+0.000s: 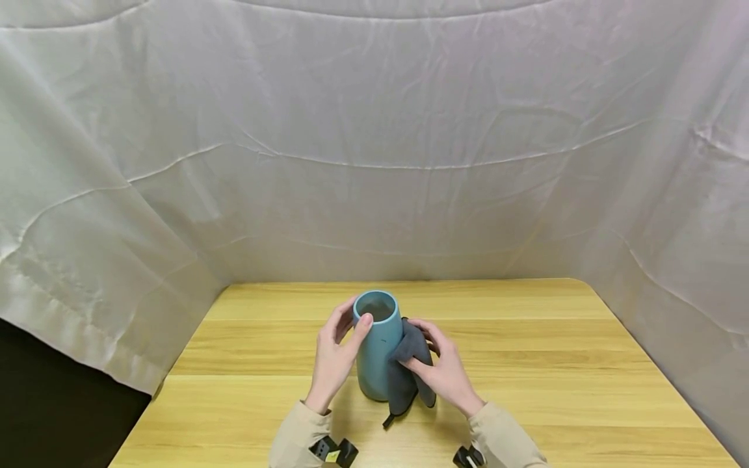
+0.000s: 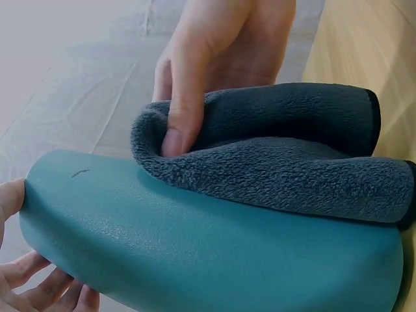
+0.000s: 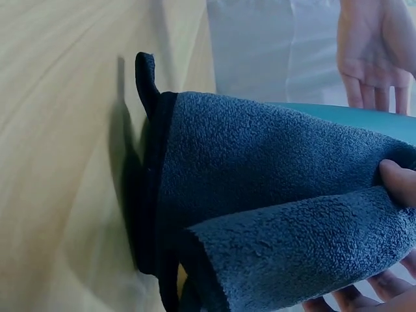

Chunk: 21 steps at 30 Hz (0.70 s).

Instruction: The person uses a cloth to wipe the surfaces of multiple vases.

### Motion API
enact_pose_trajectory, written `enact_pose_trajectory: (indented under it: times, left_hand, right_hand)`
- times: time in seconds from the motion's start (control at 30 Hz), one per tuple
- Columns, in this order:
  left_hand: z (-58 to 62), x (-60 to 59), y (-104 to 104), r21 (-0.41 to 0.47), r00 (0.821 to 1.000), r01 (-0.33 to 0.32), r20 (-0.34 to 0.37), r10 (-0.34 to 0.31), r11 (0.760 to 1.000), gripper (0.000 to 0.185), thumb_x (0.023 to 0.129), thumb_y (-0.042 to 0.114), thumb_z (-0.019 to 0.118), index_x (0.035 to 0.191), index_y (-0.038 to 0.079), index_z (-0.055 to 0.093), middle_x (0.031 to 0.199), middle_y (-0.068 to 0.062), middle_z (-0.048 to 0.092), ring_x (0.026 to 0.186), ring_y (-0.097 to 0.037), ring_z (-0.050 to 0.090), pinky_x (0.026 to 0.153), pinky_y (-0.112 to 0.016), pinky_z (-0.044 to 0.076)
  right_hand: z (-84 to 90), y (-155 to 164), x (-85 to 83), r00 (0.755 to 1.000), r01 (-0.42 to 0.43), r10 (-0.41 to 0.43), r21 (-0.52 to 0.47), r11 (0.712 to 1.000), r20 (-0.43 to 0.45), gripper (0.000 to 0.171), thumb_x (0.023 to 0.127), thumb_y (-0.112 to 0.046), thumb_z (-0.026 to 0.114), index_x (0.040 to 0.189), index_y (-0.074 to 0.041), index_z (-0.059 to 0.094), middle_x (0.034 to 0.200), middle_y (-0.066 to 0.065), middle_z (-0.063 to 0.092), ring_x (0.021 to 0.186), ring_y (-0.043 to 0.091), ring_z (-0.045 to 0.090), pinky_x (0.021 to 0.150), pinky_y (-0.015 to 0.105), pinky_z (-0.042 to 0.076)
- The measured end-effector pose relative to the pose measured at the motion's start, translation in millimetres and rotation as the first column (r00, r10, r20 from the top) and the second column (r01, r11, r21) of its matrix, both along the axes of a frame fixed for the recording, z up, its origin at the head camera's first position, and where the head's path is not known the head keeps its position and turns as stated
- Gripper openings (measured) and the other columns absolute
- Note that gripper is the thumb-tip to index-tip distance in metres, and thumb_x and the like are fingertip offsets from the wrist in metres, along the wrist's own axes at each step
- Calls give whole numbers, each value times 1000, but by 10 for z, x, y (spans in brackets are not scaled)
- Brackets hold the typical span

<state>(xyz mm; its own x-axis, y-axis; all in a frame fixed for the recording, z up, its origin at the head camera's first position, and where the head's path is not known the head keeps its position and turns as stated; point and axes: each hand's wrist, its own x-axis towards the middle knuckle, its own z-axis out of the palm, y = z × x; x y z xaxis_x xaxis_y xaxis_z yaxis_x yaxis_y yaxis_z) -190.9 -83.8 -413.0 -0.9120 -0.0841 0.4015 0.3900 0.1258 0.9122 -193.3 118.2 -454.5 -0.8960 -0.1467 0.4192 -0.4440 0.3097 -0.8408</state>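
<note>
A: Where is the vase?

B: It stands on its base on the worktop, well in from the far edge and between the side edges, a little nearer the left one. It's blue, with its round mouth facing up.

A: Which hand is on it?

B: The left hand. It grips the top from the left, thumb at the near side of the rim and fingers reaching round the other side.

A: And the other one?

B: The right hand pinches a dark grey cloth, thumb on one side of the fold and fingers on the other. The cloth lies against the vase's right side and hangs down along it.

A: Can you make out its edging?

B: Yes, a black hem, with a small black loop at one corner, low down by the worktop. I can't tell whether the loop touches the wood.

A: Any marking on the vase?

B: One short dark mark, just below the mouth.

A: What else is around?

B: Beige sleeves on both arms, and a pale, creased sheet beyond the worktop's far edge and along both sides.
</note>
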Motion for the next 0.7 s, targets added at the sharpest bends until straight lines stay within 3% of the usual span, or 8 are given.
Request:
enact_pose_trajectory:
  times: [0.2,0.43,0.7]
  left_hand:
    - [8,6,-1,2,1000,3,12,-3,1000,42,95,16,70,135,13,61,133,-10,66,127,-24,62,112,-35,47]
    - [-9,-2,3,6,1000,0,2,0,1000,41,95,16,70,135,13,62,132,-10,67,126,-25,63,111,-32,48]
    - [-9,-6,1,4,1000,0,4,0,1000,42,95,17,70,136,14,61,133,-10,66,127,-25,62,112,-39,47]
  right_hand:
    - [43,-25,7,1000,6,-6,-30,1000,-5,59,83,-11,81,137,-18,58,137,7,63,117,23,62,100,41,51]
    - [290,-76,-38,990,-48,33,-109,993,-140,57,84,-3,78,136,-13,59,134,12,64,117,7,60,98,28,52]
    - [304,-80,-44,990,-25,13,-86,996,-137,57,83,-3,79,136,-11,59,134,13,65,113,10,62,96,30,54]
